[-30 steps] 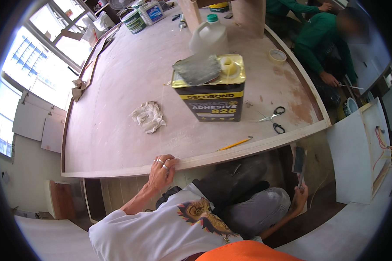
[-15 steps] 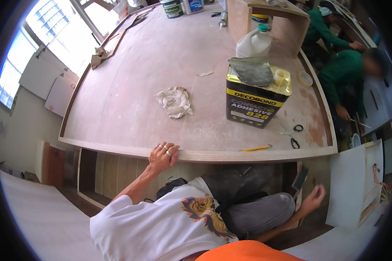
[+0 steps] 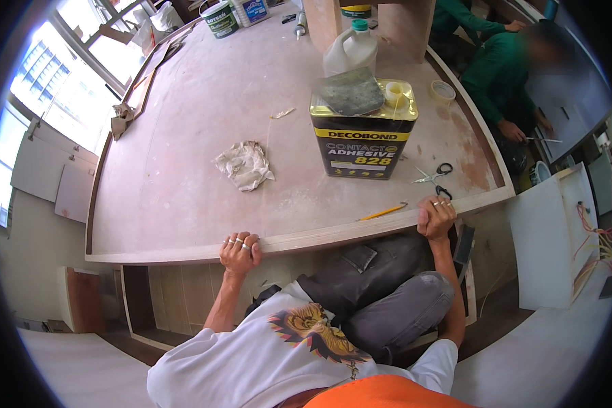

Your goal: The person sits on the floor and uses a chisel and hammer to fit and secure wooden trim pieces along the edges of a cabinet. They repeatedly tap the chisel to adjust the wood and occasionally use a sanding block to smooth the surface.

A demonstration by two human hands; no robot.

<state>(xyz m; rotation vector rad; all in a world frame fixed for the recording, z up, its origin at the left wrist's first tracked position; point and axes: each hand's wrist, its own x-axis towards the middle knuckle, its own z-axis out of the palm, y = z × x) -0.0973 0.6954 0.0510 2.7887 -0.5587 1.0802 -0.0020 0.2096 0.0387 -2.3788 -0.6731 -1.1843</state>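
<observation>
The right hand (image 3: pixel 436 217) had just come up from the lower right of the frame, where half a second earlier it hung loose near a dark flat tool (image 3: pixel 464 246), and its fingers were now curled over the front rim (image 3: pixel 333 237) of the counter (image 3: pixel 170 204). The left hand (image 3: pixel 240 254) had stayed on that same rim, left of the frame's middle, its fingers clenched around the wood, though how far they reached underneath could not be told. So both hands now grasped one edge, well apart, which looked like a firmer, more even hold than the single hand had given; neither held a tool. That rim ran across the lower middle of the frame, with the dark flat tool just below the right hand and out of its grasp. A yellow pencil (image 3: pixel 383 211) lay along the edge between the hands, nearer the right one, and scissors (image 3: pixel 428 178) lay just above the right hand. Farther up stood a black and yellow tin (image 3: pixel 364 153), with a crumpled cloth or paper (image 3: pixel 245 166) to its left.
</observation>
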